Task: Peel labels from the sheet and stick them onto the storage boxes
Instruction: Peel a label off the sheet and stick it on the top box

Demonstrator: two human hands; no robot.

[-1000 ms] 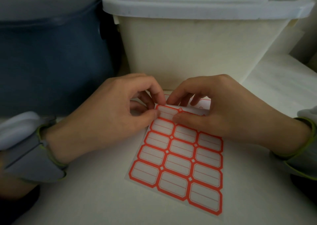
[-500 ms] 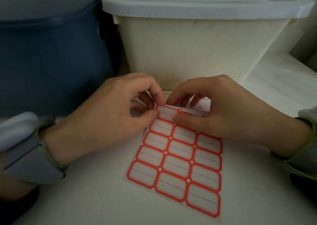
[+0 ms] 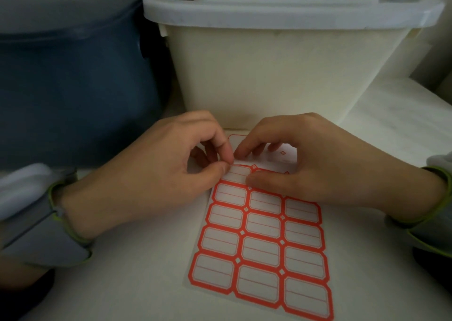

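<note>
I can read no words or numbers. Each label (image 3: 263, 225) on the sheet (image 3: 282, 242) is blank, with only a red border and thin red rules. The cream box (image 3: 269, 76) at twelve o'clock and the blue box (image 3: 73, 88) at ten show no legible mark.

1. The label sheet (image 3: 264, 235) lies on the table (image 3: 122, 284), before the right storage box (image 3: 269, 76).
2. The left storage box (image 3: 73, 88) stands beside that box.
3. The left hand (image 3: 156, 174) and right hand (image 3: 318, 169) meet on the sheet's far end.
</note>
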